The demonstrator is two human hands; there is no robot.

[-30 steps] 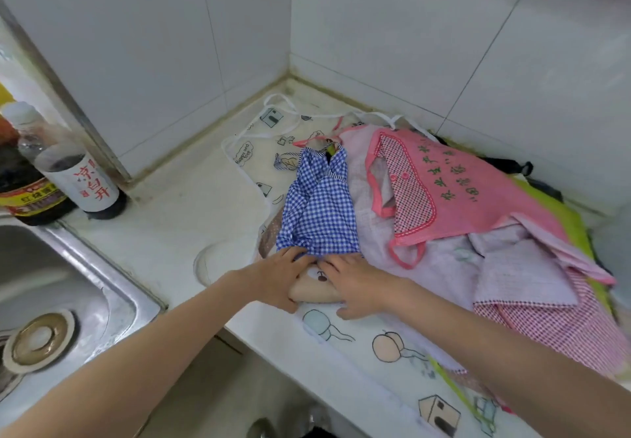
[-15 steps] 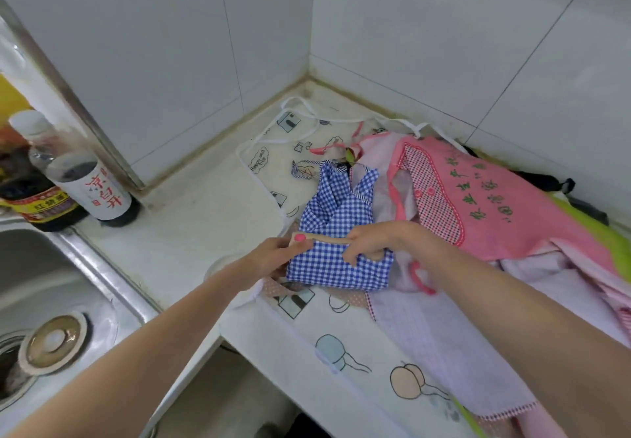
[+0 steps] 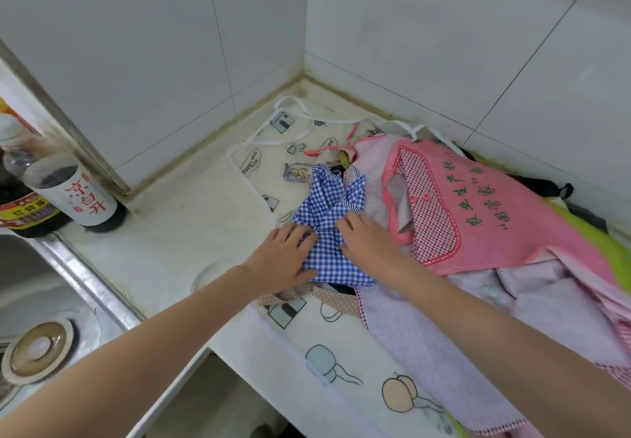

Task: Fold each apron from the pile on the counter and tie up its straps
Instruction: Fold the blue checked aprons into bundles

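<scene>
White apron [image 3: 259, 150] reads "Happy and Free"; bottle label [image 3: 87, 195] reads "凉白开"; pink apron's [image 3: 495, 205] green characters unclear.

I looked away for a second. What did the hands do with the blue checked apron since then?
Both hands folded the blue checked apron up from its near edge and away toward the wall. The left hand and right hand now lie on it, pressing it down. The pink apron and bottles stayed put.

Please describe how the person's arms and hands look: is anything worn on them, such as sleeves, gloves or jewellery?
Both arms are bare along the whole length in view; no sleeves show. The left hand and the right hand wear no gloves, and no rings, bracelets or watch can be seen. Any nail colour is too small to tell.
</scene>
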